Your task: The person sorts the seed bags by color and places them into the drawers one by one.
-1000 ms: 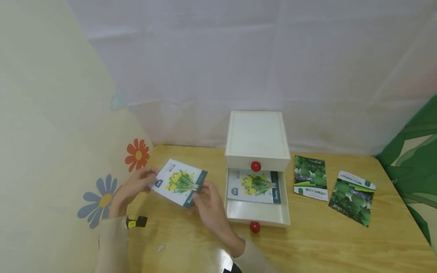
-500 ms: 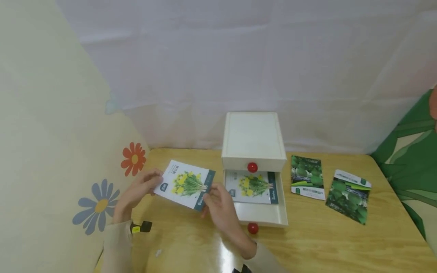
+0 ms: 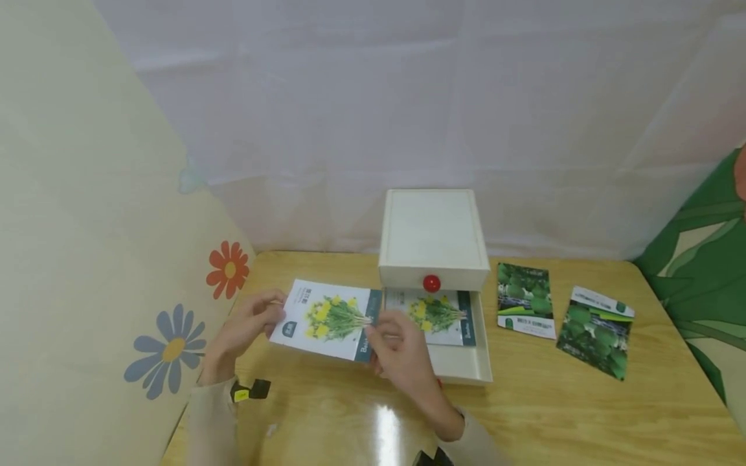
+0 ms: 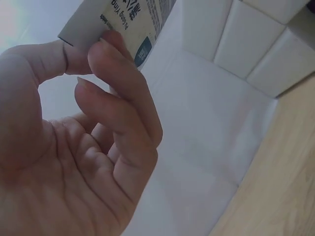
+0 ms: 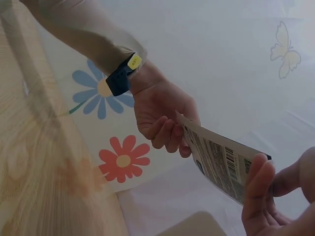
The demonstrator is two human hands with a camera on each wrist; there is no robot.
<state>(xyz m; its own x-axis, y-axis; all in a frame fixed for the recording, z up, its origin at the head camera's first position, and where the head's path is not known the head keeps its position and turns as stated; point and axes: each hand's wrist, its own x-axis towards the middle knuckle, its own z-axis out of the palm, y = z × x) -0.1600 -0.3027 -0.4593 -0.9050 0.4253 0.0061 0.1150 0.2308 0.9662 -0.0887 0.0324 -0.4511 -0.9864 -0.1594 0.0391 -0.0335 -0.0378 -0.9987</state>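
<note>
A white seed packet printed with yellow flowers and green stems is held up between both hands, left of the drawer box. My left hand pinches its left edge between thumb and fingertips. At its dark green right end, my right hand grips it with thumb in front and fingers behind. The right wrist view shows the back of the packet, with small print and a barcode. A matching packet lies in the pulled-out lower drawer, partly hidden by the right hand.
The white drawer box has a red knob on its upper drawer. Right of it, two green seed packets, one upright and one slanted, lie on the wooden table. A flowered wall stands at the left.
Both hands have carried the held packet to the right, so it now overlaps the drawer's left side in view. The packet has turned closer to level. The green packets stay put.
</note>
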